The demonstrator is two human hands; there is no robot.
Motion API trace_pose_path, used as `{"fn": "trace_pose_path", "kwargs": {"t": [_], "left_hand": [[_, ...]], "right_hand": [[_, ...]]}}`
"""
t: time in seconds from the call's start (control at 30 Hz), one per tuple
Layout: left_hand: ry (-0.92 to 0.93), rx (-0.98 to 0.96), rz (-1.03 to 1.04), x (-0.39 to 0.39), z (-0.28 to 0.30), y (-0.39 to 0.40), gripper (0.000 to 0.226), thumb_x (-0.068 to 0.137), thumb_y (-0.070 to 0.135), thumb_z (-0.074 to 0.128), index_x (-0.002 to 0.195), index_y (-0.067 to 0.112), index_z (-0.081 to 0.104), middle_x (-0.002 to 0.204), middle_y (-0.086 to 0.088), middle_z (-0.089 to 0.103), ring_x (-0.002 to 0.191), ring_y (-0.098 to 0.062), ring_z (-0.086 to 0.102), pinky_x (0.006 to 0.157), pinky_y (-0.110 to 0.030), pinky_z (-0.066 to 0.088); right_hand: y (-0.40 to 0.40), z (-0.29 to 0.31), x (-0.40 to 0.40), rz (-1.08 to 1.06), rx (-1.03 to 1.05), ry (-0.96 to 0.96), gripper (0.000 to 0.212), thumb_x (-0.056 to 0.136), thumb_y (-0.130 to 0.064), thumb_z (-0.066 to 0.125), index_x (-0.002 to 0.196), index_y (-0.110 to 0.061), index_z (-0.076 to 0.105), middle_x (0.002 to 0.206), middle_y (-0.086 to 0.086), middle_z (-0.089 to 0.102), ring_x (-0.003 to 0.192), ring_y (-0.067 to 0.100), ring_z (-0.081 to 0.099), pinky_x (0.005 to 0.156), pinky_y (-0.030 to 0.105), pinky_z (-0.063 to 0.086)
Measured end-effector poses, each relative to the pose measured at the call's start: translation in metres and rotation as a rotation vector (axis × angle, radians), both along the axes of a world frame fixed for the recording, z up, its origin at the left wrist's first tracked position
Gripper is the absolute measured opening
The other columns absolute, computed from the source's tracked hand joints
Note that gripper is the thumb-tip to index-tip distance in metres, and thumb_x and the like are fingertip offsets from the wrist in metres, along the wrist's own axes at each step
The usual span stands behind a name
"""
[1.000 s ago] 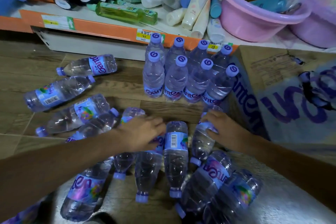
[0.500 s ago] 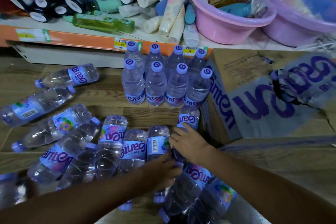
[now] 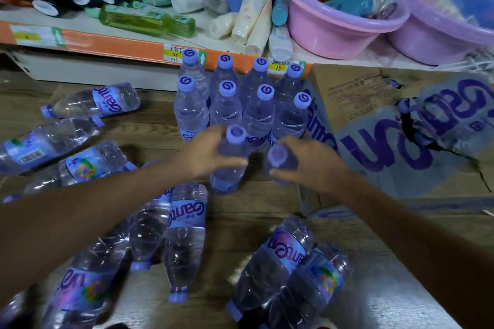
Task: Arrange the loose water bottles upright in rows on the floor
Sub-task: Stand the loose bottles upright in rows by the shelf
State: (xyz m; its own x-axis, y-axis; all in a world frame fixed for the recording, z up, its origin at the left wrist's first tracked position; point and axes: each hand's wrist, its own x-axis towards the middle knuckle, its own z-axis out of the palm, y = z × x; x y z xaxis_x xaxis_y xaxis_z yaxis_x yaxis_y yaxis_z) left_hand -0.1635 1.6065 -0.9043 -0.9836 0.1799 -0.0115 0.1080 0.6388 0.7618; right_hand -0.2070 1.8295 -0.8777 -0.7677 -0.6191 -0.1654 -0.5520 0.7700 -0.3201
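Observation:
Two rows of clear water bottles with purple caps stand upright (image 3: 227, 104) on the wooden floor in front of the shelf. My left hand (image 3: 205, 153) grips a bottle (image 3: 230, 168) by its upper body, upright, just in front of those rows. My right hand (image 3: 307, 163) holds a second bottle (image 3: 280, 159) by its neck, cap toward me, right of the first. Several loose bottles lie on their sides: at the left (image 3: 91, 101), under my left arm (image 3: 184, 235), and near the bottom (image 3: 280, 262).
A torn cardboard case (image 3: 401, 141) with purple lettering lies flat at the right, beside the standing rows. Behind them an orange-edged shelf (image 3: 120, 45) holds tubes, a green bottle and two pink basins (image 3: 334, 27).
Both hands have each lifted a bottle off the floor and brought it upright toward the front of the standing rows. The view has shifted slightly.

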Motion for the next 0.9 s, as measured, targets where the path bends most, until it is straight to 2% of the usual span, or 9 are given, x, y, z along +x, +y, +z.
{"fn": "trace_pose_path", "kwargs": {"t": [0.1,0.2,0.23,0.37,0.47,0.57,0.7,0.8,0.9], "left_hand": [[0.005,0.121,0.174,-0.02,-0.005,0.005,0.049,0.07,0.032,0.078,0.111,0.012,0.061,0.115,0.004,0.064,0.107,-0.011,0.058,0.089,-0.015,0.044],[-0.038,0.119,0.283,-0.033,-0.01,0.018,0.054,0.07,0.039,0.076,0.112,0.011,0.058,0.118,-0.005,0.062,0.11,-0.019,0.057,0.095,-0.032,0.047],[-0.057,0.119,0.292,-0.036,-0.01,0.023,0.054,0.072,0.038,0.075,0.114,0.01,0.056,0.12,-0.006,0.06,0.112,-0.02,0.055,0.095,-0.032,0.045],[-0.102,0.079,0.155,-0.042,-0.004,0.041,0.056,0.077,0.028,0.071,0.124,0.013,0.045,0.126,-0.008,0.051,0.117,-0.021,0.048,0.091,-0.023,0.036],[-0.124,0.001,0.165,-0.041,-0.004,0.041,0.057,0.075,0.032,0.072,0.123,0.015,0.044,0.125,-0.012,0.041,0.116,-0.024,0.043,0.097,-0.029,0.037],[-0.102,-0.036,0.211,-0.041,-0.004,0.039,0.062,0.072,0.037,0.075,0.12,0.014,0.044,0.122,-0.011,0.041,0.112,-0.025,0.044,0.098,-0.034,0.04],[-0.02,0.0,0.093,-0.039,0.003,0.039,0.051,0.078,0.023,0.071,0.123,0.009,0.05,0.12,-0.008,0.053,0.116,-0.021,0.048,0.089,-0.017,0.033],[-0.062,0.124,0.005,-0.036,0.01,0.032,0.048,0.081,0.012,0.066,0.125,0.01,0.047,0.115,0.005,0.051,0.111,-0.01,0.048,0.079,0.001,0.035],[-0.086,0.044,-0.022,-0.037,0.007,0.031,0.056,0.079,0.017,0.068,0.128,0.013,0.041,0.122,-0.002,0.048,0.118,-0.016,0.045,0.083,-0.008,0.036]], "right_hand": [[-0.002,0.003,-0.02,-0.179,-0.108,0.01,0.037,0.074,-0.044,0.07,0.081,-0.011,0.057,0.082,0.003,0.065,0.081,0.021,0.062,0.068,0.031,0.047],[-0.004,0.008,-0.028,-0.22,0.021,0.079,0.054,0.072,-0.056,0.067,0.057,-0.013,0.038,0.06,0.002,0.05,0.063,0.019,0.052,0.054,0.028,0.037],[-0.004,0.009,-0.031,-0.231,0.074,0.104,0.058,0.071,-0.06,0.065,0.056,-0.014,0.034,0.058,0.002,0.047,0.062,0.019,0.05,0.051,0.028,0.035],[-0.002,-0.002,-0.034,-0.241,0.168,0.07,0.056,0.066,-0.065,0.059,0.078,-0.013,0.044,0.08,0.004,0.052,0.08,0.024,0.057,0.064,0.03,0.04],[0.0,0.007,-0.032,-0.241,0.111,-0.011,0.048,0.071,-0.048,0.071,0.085,-0.011,0.045,0.084,0.006,0.052,0.083,0.026,0.055,0.067,0.031,0.038],[-0.002,0.018,-0.031,-0.254,0.167,0.031,0.052,0.073,-0.052,0.07,0.077,-0.007,0.045,0.077,0.007,0.049,0.077,0.025,0.052,0.064,0.032,0.037],[-0.011,0.015,-0.024,-0.248,0.343,0.238,0.064,0.075,-0.069,0.053,0.064,-0.008,0.035,0.066,0.006,0.041,0.07,0.025,0.048,0.061,0.032,0.035],[-0.008,0.016,-0.023,-0.234,0.223,0.187,0.061,0.077,-0.059,0.06,0.095,-0.002,0.048,0.092,0.017,0.056,0.09,0.034,0.057,0.066,0.032,0.037],[-0.002,0.021,-0.024,-0.137,0.179,0.046,0.066,0.074,-0.049,0.07,0.116,-0.005,0.045,0.11,0.016,0.056,0.098,0.033,0.056,0.072,0.034,0.041]]}}
